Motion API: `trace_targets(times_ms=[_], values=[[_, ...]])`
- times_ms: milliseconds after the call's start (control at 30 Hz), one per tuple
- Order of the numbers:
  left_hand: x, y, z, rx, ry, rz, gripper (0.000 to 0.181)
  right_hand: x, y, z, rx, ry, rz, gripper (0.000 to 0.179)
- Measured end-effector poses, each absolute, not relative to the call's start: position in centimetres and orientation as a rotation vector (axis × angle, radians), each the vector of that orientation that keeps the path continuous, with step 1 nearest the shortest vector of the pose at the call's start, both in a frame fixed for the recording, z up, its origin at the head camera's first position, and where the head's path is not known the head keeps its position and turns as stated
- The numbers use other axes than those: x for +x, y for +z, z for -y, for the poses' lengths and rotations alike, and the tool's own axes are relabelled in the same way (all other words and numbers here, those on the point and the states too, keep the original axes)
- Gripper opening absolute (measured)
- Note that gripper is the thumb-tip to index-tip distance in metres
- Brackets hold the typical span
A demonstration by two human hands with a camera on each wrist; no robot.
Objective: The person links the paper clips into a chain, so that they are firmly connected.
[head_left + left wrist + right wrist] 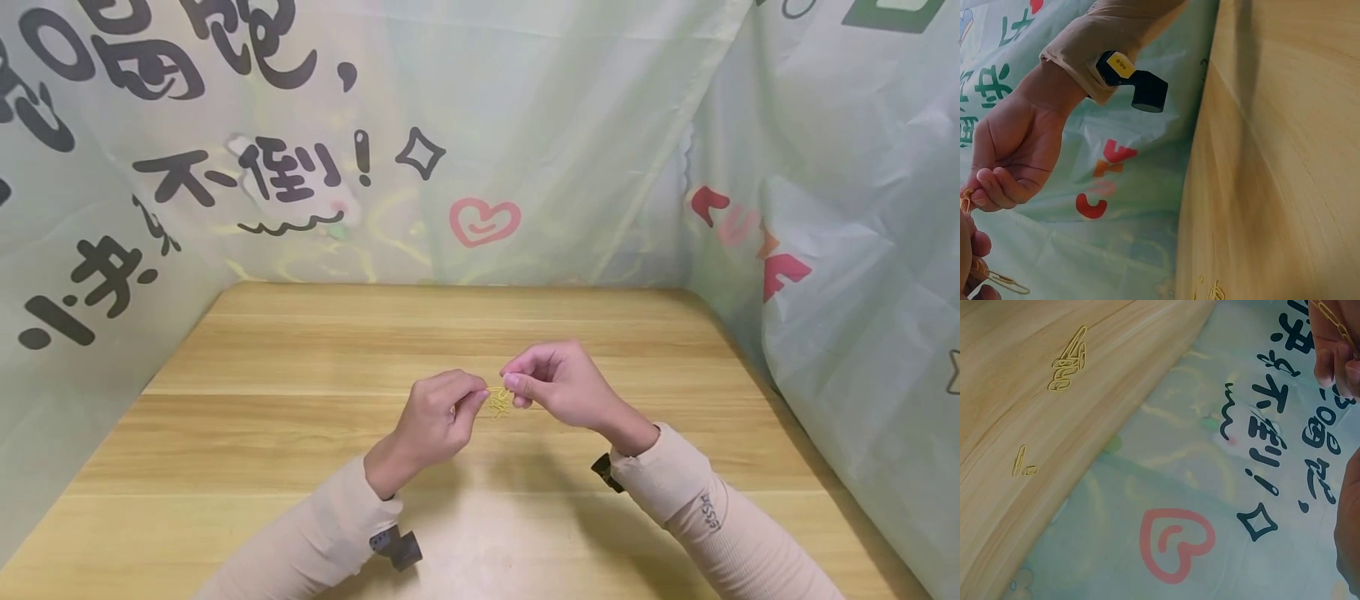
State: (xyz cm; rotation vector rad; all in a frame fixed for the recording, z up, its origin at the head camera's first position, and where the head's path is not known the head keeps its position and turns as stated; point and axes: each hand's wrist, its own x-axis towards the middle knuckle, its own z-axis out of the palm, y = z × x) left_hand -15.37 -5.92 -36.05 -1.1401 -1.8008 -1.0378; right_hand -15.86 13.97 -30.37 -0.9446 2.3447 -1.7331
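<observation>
Above the wooden table, my left hand (442, 414) and right hand (566, 387) are held close together, fingertips facing each other. Between them spans a yellow paper clip chain (1333, 320), pinched at one end by the left thumb and fingers. The right thumb and index finger pinch a paper clip (966, 201) at the other end. In the left wrist view, a loose end, another paper clip (1007, 282), sticks out from the left fingers. On the table beneath lies a small heap of yellow paper clips (1067, 365), partly overlapped by the hands in the head view.
A couple more clips (1020, 464) lie apart from the heap on the wooden table (300, 350). Printed fabric sheets (555, 150) hang behind the table and along both sides. Each sleeve cuff carries a small black camera (396, 546).
</observation>
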Motion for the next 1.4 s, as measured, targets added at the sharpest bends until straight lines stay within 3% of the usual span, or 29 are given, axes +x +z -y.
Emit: trace_targets(times_ms=[1400], values=[[-15.48,-35.97,5.59,-1.185,-0.996,1.757,0.034,-15.79,-30.58,-13.99,-1.044,-1.836,-2.256,0.005]])
